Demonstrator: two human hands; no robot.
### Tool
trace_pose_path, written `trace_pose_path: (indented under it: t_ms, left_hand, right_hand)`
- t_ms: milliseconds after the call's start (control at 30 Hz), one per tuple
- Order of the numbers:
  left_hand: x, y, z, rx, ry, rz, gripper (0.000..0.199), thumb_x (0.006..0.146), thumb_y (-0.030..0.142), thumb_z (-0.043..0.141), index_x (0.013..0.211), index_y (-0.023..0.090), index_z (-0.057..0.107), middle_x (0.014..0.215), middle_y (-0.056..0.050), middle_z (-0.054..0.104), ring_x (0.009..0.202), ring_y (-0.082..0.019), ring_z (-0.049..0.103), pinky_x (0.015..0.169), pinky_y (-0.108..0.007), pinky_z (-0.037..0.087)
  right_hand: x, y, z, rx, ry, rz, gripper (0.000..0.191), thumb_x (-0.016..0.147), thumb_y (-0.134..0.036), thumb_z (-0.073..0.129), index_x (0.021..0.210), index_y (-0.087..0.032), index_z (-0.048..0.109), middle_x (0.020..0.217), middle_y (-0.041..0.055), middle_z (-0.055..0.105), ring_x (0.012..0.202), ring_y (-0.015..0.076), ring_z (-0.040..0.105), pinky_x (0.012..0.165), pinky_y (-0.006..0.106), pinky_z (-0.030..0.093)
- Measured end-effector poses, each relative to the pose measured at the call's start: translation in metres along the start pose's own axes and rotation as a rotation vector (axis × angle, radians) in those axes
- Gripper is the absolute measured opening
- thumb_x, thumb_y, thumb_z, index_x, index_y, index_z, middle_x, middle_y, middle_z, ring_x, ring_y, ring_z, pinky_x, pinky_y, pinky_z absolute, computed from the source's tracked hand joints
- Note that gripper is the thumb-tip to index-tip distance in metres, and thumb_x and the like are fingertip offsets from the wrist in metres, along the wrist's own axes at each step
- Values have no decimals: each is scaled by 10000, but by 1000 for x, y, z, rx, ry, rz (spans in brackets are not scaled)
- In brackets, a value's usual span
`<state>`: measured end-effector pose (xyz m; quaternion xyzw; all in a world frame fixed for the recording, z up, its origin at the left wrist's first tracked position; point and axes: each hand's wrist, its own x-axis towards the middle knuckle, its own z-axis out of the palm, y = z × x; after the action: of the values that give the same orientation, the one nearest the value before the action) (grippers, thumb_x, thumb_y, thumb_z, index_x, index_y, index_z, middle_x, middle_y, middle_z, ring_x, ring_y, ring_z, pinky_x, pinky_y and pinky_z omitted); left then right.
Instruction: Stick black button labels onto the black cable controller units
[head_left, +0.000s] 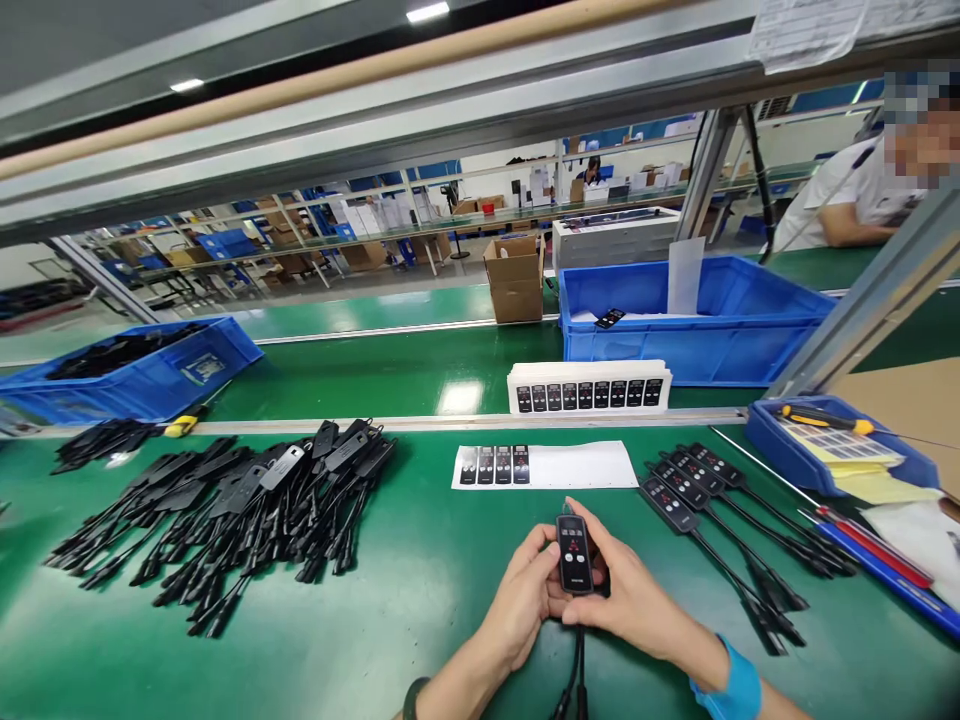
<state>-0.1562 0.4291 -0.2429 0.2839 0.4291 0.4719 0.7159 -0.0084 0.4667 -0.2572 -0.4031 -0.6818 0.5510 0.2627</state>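
Observation:
Both of my hands grip one small black controller (574,556) with a labelled face and black cables hanging below it. My left hand (523,600) wraps its left side, thumb on the edge. My right hand (626,590) closes on its right side, fingers at the top and bottom. Just beyond lies a white label sheet (577,466) with several black labels at its left end. To the right, several labelled controllers (670,505) lie with their cables toward me. A large pile of black controllers (240,490) with cables spreads over the left of the green table.
A white stack of label sheets (589,372) stands behind. Blue bins sit at the back left (187,365) and back right (690,340), beside a cardboard box (515,280). Screwdrivers (892,560) and a blue tray (915,465) are at the right. A person (847,200) sits beyond.

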Motion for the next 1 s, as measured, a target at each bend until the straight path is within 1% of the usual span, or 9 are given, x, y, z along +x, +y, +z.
trace_pose_path:
  t_ms: [100,233,400,500,567,667,767,867,1000]
  left_hand:
    - [0,2,1,40,0,51,390,834,488,553,1042,176,444,807,-73,697,666,-192,696,539,-235,512]
    - [1,-1,1,153,12,100,505,802,528,586,1108,176,395,769,-56,691,612,-177,686,583,-274,540]
    - [5,-10,-1,284,19,129,478,810,567,550,1031,180,378,687,-32,663,537,-164,649,553,-300,528]
    - [8,-11,-3,266,40,149,449,813,563,542,1007,191,381,735,-15,650,550,-135,613,582,-290,500]
    - [10,-8,-6,276,46,220,401,820,530,555,969,185,415,750,-1,626,648,-117,589,657,-260,467]
    - [14,-4,-11,300,35,305,374,773,450,654,903,188,421,771,8,604,714,-100,533,700,-226,416]
    - [16,-4,-16,257,41,277,534,693,351,737,1064,223,375,839,20,580,644,-82,508,656,-233,419]
    - [16,-8,-17,235,-3,238,741,645,266,748,1244,278,313,869,35,513,651,-86,532,641,-244,441]
    - [12,-8,-11,481,-71,237,448,636,172,696,1052,190,531,810,13,523,729,-129,542,641,-238,430]
  right_hand:
    - [0,-2,-2,93,-57,-26,899,750,-401,644,1487,-206,167,1270,103,553,936,219,604,785,337,529]
    - [3,1,-2,57,37,-95,588,922,-432,382,1433,-144,331,1243,112,597,1126,222,544,999,367,402]
    - [3,8,9,-4,117,-131,561,921,-427,376,1374,-98,406,1102,130,673,847,220,641,782,347,521]
    - [5,6,8,-74,133,-158,534,938,-401,358,1403,-139,381,1054,103,691,868,219,654,775,341,540]
    - [8,3,-2,-230,166,-215,483,944,-380,365,1386,-194,422,1104,92,672,992,226,628,867,364,522]
    - [15,6,-33,-657,339,-285,394,935,-312,369,1267,-222,561,1243,120,588,1163,280,520,977,466,446]
    - [18,21,-69,-1058,514,-118,424,906,-280,393,1281,-165,552,1371,192,466,1279,402,375,996,616,350]
    - [14,44,-93,-1180,498,82,504,916,-365,391,1380,-175,443,1466,201,344,1337,444,265,999,661,301]
    - [1,68,-89,-1173,456,53,540,943,-411,329,1452,-231,309,1517,174,252,1376,403,190,1038,616,286]
